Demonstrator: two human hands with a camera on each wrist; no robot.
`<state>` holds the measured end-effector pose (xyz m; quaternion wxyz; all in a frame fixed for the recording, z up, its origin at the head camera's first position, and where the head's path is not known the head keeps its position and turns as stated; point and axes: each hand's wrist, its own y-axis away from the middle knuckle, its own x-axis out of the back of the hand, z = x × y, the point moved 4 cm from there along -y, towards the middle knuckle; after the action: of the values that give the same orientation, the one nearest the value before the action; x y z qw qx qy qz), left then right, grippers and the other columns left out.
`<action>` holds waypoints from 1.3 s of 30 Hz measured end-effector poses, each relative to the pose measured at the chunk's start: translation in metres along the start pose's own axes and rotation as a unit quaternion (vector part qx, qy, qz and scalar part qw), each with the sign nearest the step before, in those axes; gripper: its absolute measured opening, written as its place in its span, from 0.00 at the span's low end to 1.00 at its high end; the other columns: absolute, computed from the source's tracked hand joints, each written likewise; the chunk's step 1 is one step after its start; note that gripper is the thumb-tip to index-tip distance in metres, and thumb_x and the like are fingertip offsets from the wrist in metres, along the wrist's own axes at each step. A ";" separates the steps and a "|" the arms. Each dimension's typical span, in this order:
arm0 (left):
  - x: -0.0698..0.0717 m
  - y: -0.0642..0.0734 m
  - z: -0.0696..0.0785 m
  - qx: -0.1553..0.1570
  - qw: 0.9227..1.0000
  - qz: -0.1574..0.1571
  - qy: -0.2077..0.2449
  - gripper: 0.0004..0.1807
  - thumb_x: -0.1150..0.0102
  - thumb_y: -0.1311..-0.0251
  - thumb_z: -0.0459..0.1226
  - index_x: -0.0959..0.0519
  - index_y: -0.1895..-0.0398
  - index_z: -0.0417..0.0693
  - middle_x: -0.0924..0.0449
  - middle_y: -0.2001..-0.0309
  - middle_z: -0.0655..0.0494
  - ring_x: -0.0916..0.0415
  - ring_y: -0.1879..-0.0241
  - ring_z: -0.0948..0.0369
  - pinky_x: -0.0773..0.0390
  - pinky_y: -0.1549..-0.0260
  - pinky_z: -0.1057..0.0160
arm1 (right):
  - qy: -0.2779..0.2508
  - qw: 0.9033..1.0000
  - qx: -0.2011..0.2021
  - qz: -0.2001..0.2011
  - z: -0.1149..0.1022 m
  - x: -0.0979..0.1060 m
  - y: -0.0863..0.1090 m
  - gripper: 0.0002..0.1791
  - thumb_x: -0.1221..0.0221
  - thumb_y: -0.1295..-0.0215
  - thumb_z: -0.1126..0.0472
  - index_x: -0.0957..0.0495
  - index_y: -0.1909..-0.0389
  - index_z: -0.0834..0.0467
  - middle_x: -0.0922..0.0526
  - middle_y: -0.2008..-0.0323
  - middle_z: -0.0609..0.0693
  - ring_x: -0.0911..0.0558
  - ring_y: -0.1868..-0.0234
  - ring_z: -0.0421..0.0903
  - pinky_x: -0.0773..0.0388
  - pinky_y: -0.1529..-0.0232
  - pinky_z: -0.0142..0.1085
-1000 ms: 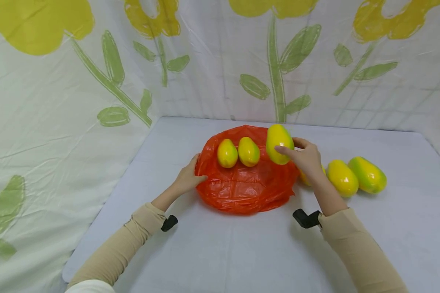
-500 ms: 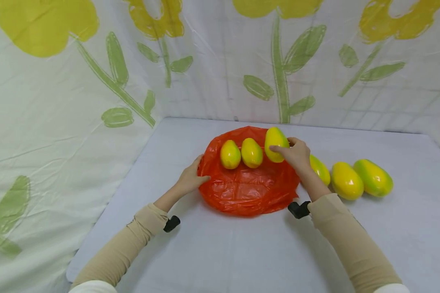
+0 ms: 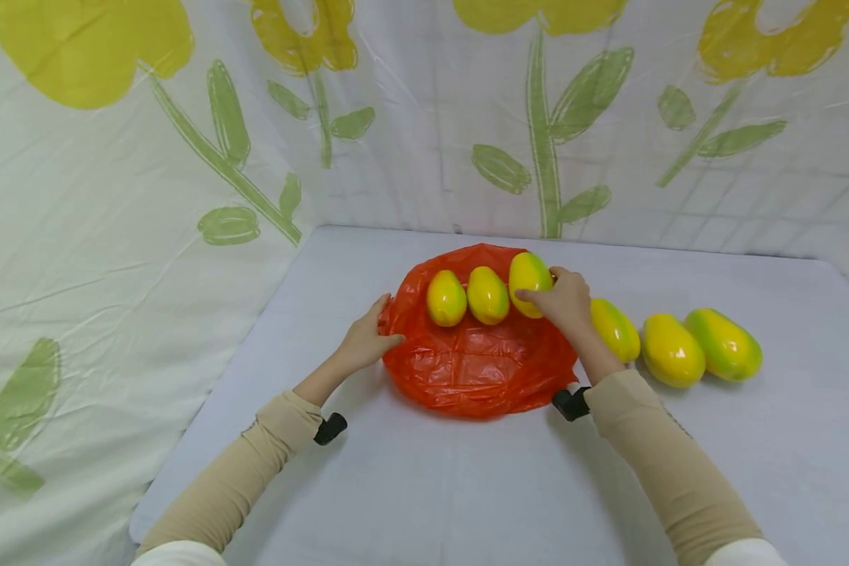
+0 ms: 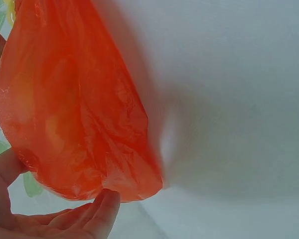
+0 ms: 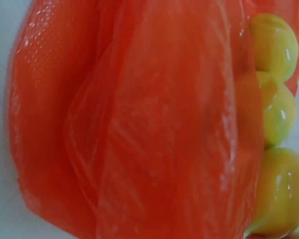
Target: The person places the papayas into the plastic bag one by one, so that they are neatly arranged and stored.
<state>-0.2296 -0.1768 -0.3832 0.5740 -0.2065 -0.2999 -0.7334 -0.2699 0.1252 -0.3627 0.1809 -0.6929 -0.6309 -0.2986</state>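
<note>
A red plastic bag (image 3: 460,381) lies spread on the table, its mouth toward me. My left hand (image 3: 363,338) holds the bag's left rim, the thumb over the edge and the fingers against the outside; the bag's side (image 4: 89,124) bulges beside them in the left wrist view. Two glossy yellow-green papayas (image 3: 446,299) (image 3: 488,295) sit side by side in the bag. My right hand (image 3: 564,303) grips a third papaya (image 3: 529,277) beside them, at the bag's right part. In the right wrist view that papaya (image 5: 281,191) stands at the lower right; the hand is mostly cut off.
Three more papayas (image 3: 614,330) (image 3: 674,351) (image 3: 724,343) lie on the white table (image 3: 424,487) right of the bag, near the right forearm. Behind and at the left hangs a white curtain (image 3: 410,141) with yellow flowers. Black wrist mounts (image 3: 571,403) sit under both wrists.
My right hand has moved left and slightly down with its papaya, closer to the two in the bag. The left hand stays at the bag's rim. The view has shifted slightly.
</note>
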 end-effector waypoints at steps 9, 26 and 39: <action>0.002 -0.001 -0.002 -0.005 1.000 -0.001 0.000 0.42 0.47 0.35 0.37 0.56 0.23 0.41 0.47 0.26 0.39 0.41 0.32 0.41 0.34 0.39 0.41 | 0.051 0.998 0.016 -0.017 0.000 -0.012 0.000 0.39 0.36 0.41 0.51 0.37 0.36 0.72 0.32 0.46 0.67 0.32 0.47 0.62 0.28 0.43 0.53; 0.004 0.004 -0.001 0.000 1.000 -0.005 0.005 0.42 0.46 0.35 0.37 0.56 0.23 0.41 0.47 0.26 0.40 0.39 0.33 0.41 0.29 0.42 0.43 | 0.086 0.996 0.016 -0.015 -0.001 -0.027 -0.006 0.36 0.36 0.41 0.50 0.32 0.41 0.71 0.25 0.51 0.65 0.26 0.53 0.60 0.24 0.48 0.51; 0.003 0.004 -0.001 -0.002 1.000 -0.005 0.006 0.42 0.46 0.35 0.37 0.56 0.23 0.42 0.47 0.26 0.40 0.40 0.33 0.41 0.30 0.42 0.43 | 0.095 0.995 0.035 -0.004 -0.002 -0.028 -0.006 0.33 0.39 0.38 0.49 0.31 0.44 0.72 0.25 0.54 0.66 0.27 0.56 0.60 0.25 0.51 0.51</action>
<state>-0.2269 -0.1806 -0.3811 0.5717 -0.2014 -0.2960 -0.7382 -0.2766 0.1031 -0.3796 0.2627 -0.6519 -0.6238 -0.3418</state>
